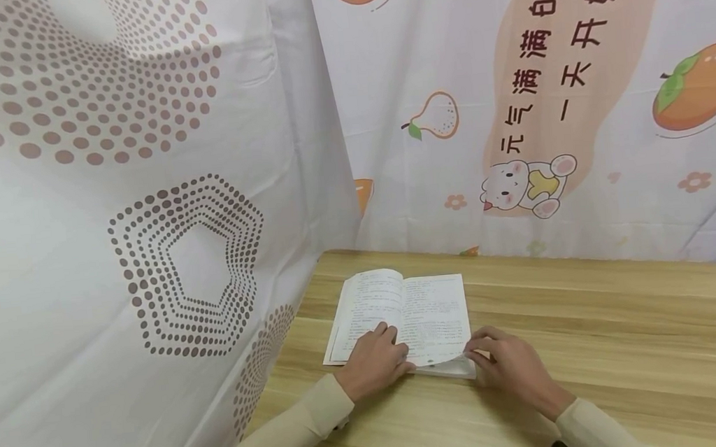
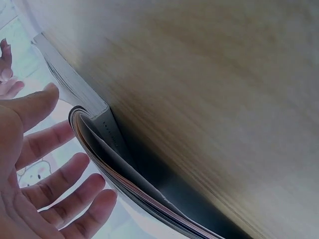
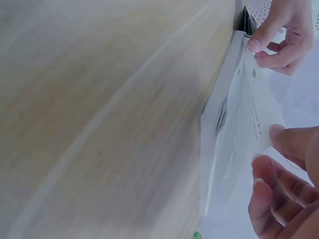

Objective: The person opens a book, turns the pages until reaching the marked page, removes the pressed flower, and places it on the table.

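An open book (image 1: 433,302) with printed white pages lies on the wooden table. My left hand (image 1: 374,364) rests over the lower part of the left-hand pages, by the spine, its fingers loosely spread. At the lower right corner, my right hand (image 1: 513,367) pinches a page (image 3: 255,107) between thumb and fingers. That page's bottom edge is raised off the page block (image 3: 219,109), leaving a gap beneath. In the left wrist view the left-hand pages (image 2: 134,186) bow up from the table near the spine. The print is too small to read.
Wood-grained table (image 1: 626,343) extends to the right of the book and in front of it. A white curtain with brown dots (image 1: 197,264) hangs close on the left. Behind the table hangs a cloth with fruit and a cartoon animal (image 1: 528,185).
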`<state>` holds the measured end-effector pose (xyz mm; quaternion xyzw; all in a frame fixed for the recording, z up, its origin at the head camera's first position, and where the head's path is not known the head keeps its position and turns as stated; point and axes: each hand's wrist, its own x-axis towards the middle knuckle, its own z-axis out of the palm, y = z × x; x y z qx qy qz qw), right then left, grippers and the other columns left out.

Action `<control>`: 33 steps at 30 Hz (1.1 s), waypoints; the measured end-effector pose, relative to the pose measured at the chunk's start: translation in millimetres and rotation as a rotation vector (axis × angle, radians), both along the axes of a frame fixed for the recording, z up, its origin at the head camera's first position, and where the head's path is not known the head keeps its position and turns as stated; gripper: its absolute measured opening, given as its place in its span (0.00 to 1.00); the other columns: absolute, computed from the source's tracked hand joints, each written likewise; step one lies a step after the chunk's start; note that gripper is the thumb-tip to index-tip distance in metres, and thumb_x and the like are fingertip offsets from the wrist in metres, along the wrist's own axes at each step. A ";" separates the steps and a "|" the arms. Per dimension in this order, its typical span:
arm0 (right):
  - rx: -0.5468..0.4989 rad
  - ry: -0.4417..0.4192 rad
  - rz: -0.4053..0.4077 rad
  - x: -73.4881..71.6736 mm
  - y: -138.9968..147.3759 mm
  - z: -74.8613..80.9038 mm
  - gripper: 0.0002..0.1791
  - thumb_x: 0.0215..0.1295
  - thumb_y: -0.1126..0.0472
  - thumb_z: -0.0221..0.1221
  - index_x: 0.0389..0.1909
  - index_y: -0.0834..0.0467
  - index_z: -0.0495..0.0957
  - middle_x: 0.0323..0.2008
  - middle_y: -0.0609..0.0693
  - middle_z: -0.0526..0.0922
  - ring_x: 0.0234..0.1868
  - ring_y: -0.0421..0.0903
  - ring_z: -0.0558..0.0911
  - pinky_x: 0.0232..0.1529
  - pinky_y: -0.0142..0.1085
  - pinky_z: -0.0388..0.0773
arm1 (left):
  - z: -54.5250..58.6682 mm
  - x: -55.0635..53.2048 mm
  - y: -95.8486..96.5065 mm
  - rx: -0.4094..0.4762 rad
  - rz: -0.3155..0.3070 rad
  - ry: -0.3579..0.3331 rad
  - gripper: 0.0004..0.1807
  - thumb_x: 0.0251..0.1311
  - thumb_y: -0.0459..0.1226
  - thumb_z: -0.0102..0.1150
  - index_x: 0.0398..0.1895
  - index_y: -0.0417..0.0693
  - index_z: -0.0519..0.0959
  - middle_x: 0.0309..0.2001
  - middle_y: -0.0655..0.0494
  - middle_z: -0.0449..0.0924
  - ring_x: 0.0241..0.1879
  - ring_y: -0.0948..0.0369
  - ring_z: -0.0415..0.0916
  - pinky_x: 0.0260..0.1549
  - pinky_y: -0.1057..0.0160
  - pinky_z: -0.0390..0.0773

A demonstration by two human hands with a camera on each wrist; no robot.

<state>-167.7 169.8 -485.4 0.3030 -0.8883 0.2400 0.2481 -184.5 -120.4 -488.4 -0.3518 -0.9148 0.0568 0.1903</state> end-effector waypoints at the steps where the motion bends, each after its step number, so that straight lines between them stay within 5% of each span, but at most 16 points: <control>1: -0.001 0.009 0.000 -0.4 -0.5 0.7 0.08 0.52 0.64 0.77 0.30 0.50 0.88 0.37 0.43 0.85 0.26 0.29 0.76 0.24 0.27 0.74 | 0.0 -0.1 -0.1 -0.001 0.002 -0.001 0.21 0.64 0.63 0.60 0.27 0.61 0.86 0.26 0.61 0.70 0.27 0.63 0.60 0.18 0.70 0.60; 5: -0.011 -0.007 -0.021 -0.8 -1.8 3.4 0.08 0.53 0.63 0.77 0.30 0.51 0.88 0.39 0.44 0.85 0.25 0.29 0.75 0.24 0.27 0.74 | -0.6 0.3 0.1 0.001 0.002 -0.006 0.20 0.66 0.61 0.60 0.27 0.61 0.86 0.26 0.61 0.70 0.27 0.63 0.60 0.18 0.70 0.60; 13: -0.016 -0.176 -0.144 1.5 1.9 4.4 0.16 0.54 0.60 0.77 0.43 0.56 0.85 0.41 0.49 0.86 0.23 0.30 0.71 0.23 0.30 0.72 | 0.2 1.3 1.1 0.008 0.023 0.011 0.14 0.71 0.51 0.60 0.34 0.53 0.82 0.30 0.59 0.75 0.29 0.62 0.67 0.21 0.68 0.67; 20: 0.107 -0.298 -0.080 4.0 4.2 -3.2 0.16 0.54 0.57 0.77 0.42 0.53 0.85 0.46 0.47 0.84 0.42 0.47 0.85 0.40 0.43 0.82 | -0.5 1.4 2.5 0.085 0.007 0.082 0.07 0.67 0.39 0.64 0.36 0.49 0.76 0.29 0.59 0.76 0.29 0.63 0.70 0.23 0.69 0.71; 33: 0.215 -0.246 -0.011 7.2 1.5 -7.5 0.12 0.54 0.60 0.77 0.39 0.55 0.88 0.45 0.48 0.83 0.40 0.43 0.84 0.38 0.41 0.83 | -0.6 1.1 1.5 0.024 -0.008 0.115 0.06 0.62 0.33 0.67 0.30 0.52 0.89 0.32 0.59 0.75 0.31 0.63 0.63 0.24 0.70 0.64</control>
